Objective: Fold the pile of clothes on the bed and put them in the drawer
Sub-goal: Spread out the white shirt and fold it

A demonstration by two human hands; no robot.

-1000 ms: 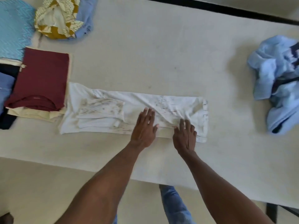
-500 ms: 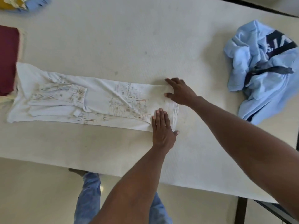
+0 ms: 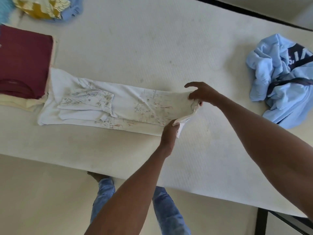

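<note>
A white printed shirt (image 3: pixel 118 106), folded into a long strip, lies across the bed (image 3: pixel 135 48). My left hand (image 3: pixel 169 133) pinches the near corner of its right end. My right hand (image 3: pixel 201 95) grips the far corner of the same end, index finger sticking out. That end is lifted a little off the mattress. A crumpled light-blue garment (image 3: pixel 281 78) with dark straps lies at the right. A folded maroon shirt (image 3: pixel 23 61) tops a stack at the left, over a cream piece (image 3: pixel 18 104).
A yellow patterned garment (image 3: pixel 42 7) and a blue one (image 3: pixel 74 9) lie at the far left corner. The bed's near edge runs across the lower frame, with my jeans (image 3: pixel 166 211) and the floor below. A dark bed frame (image 3: pixel 260 221) shows at the lower right.
Both hands went from pressing flat on the shirt to taking hold of its right end's corners, and that end has lifted off the bed.
</note>
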